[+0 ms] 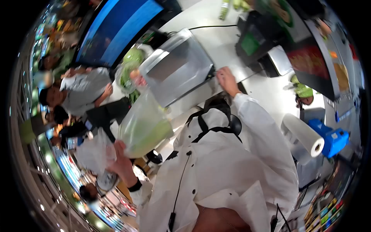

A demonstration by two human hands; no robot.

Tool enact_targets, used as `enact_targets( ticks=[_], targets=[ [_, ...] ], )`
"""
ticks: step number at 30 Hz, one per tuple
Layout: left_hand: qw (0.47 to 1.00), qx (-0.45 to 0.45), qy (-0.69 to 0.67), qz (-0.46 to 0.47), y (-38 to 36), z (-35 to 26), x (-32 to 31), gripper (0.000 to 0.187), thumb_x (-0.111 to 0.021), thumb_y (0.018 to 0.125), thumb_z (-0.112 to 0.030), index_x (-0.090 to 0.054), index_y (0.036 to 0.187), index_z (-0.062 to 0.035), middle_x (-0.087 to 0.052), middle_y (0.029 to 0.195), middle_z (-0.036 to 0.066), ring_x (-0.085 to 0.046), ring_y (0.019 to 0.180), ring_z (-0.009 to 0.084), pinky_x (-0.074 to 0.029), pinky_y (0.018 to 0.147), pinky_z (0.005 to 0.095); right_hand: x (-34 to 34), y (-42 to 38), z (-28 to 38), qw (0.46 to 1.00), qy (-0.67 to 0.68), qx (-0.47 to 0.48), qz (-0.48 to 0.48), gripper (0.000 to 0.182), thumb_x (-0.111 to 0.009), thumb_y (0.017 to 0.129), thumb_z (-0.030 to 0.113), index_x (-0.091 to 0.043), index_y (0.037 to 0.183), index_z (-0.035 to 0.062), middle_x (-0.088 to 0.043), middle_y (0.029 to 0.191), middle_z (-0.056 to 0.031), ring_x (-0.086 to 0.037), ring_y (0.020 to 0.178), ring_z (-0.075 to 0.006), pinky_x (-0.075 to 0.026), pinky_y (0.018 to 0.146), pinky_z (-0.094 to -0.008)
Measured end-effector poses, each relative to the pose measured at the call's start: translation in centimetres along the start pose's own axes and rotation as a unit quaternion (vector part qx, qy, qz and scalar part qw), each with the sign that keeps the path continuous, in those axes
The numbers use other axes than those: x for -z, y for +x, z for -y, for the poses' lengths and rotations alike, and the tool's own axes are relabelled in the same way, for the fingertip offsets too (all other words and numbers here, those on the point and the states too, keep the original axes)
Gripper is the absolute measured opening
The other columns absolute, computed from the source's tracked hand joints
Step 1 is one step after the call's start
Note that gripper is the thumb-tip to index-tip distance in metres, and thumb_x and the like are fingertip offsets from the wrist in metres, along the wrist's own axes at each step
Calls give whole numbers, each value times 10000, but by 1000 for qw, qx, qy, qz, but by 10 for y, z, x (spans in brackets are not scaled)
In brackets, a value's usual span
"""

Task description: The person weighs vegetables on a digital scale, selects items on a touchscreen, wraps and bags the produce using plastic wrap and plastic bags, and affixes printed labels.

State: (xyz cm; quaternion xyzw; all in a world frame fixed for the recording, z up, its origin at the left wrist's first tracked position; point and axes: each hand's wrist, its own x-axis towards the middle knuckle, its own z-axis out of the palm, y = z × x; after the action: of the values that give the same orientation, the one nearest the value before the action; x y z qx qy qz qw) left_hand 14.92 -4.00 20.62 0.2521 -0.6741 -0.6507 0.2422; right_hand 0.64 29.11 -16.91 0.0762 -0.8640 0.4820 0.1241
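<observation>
My left hand [122, 164] is closed on a translucent plastic bag [148, 129], with the loose, bunched end [94, 152] hanging out past my fingers. Something pale green shows through its lower part, too blurred to name. On the white counter [228, 46] in front of me stands a scale with a shiny metal tray [176, 67]; the tray has nothing on it. My right hand [228, 80] lies at the scale's near right corner, fingers bent loosely over the edge with nothing seen in them.
Bagged green vegetables [131, 65] sit left of the scale, below a blue screen [118, 29]. People stand beyond the counter, one in a grey shirt [87, 87]. A black machine [257, 40], wrapped greens [303, 91], a white plastic roll [303, 135] and a blue object [330, 137] are at right.
</observation>
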Motion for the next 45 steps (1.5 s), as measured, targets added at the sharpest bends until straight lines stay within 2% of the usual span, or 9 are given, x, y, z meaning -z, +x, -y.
enact_targets(
  ticks=[3,5,6,9,17,21,24,42,45],
  targets=[
    [998,-21,-22,51,3,-8,-5,208,-392,941,-200,-368,756,-109,-323,618,-9,-388,653,183,-351,685,301,1,-20,-9,931,277,-218,-96,180,-583,909,150,-557,997,-5,-537,986,-79,-567,913,-179,-474,767,-275],
    [984,-33,-113,131,12,-7,-3,218,-356,977,-212,-451,814,-103,-273,504,-52,-327,533,121,-347,663,292,34,-14,49,873,390,-288,61,277,-566,933,185,-564,1142,4,-504,1254,-44,-539,1012,-122,-449,849,-257],
    [985,-34,-119,123,14,-10,-9,233,-354,981,-225,-463,814,-104,-259,479,-59,-300,501,109,-348,651,290,45,-7,96,843,474,-220,129,303,-558,929,173,-548,1190,21,-447,1350,-51,-506,1092,-100,-425,900,-252],
    [987,-37,-119,98,13,-19,-25,273,-354,987,-257,-469,794,-103,-237,447,-70,-263,450,93,-356,626,297,40,26,206,745,623,-18,239,246,-663,832,106,-568,1060,98,-400,1401,-143,-282,1363,-287,-267,1081,-431],
    [983,-82,-99,133,14,-23,-14,161,-443,926,-142,-507,802,-61,-366,575,-6,-356,521,127,-417,690,353,43,102,316,859,384,264,210,217,-762,695,100,-559,773,89,-334,1474,-129,-199,1391,-398,-194,1106,-484],
    [984,-59,-154,63,17,-33,-22,227,-325,970,-162,-518,887,-77,-228,480,-79,-257,465,66,-382,719,290,48,65,299,801,506,214,238,182,-736,702,67,-569,775,64,-376,1416,-188,-290,1340,-383,-230,1093,-473],
    [982,-49,-175,60,14,-40,-22,204,-326,958,-129,-489,848,-76,-220,478,-62,-259,469,79,-404,715,314,33,31,284,760,562,28,325,167,-736,721,78,-589,795,52,-380,1399,-206,-320,1311,-367,-224,1096,-467],
    [973,-79,-209,63,9,-51,-26,189,-343,962,-135,-474,859,-46,-219,488,-44,-277,484,97,-430,725,336,-31,29,333,880,441,138,110,466,-828,673,180,-569,1044,70,-470,1165,-115,-499,1075,-270,-422,901,-386],
    [968,-83,-226,66,12,-51,-21,185,-351,958,-137,-472,849,-49,-213,491,-42,-279,487,98,-428,734,334,-33,23,331,906,375,190,-48,483,-801,690,150,-542,1077,24,-490,1183,-135,-502,1084,-314,-420,927,-399]
  ],
)
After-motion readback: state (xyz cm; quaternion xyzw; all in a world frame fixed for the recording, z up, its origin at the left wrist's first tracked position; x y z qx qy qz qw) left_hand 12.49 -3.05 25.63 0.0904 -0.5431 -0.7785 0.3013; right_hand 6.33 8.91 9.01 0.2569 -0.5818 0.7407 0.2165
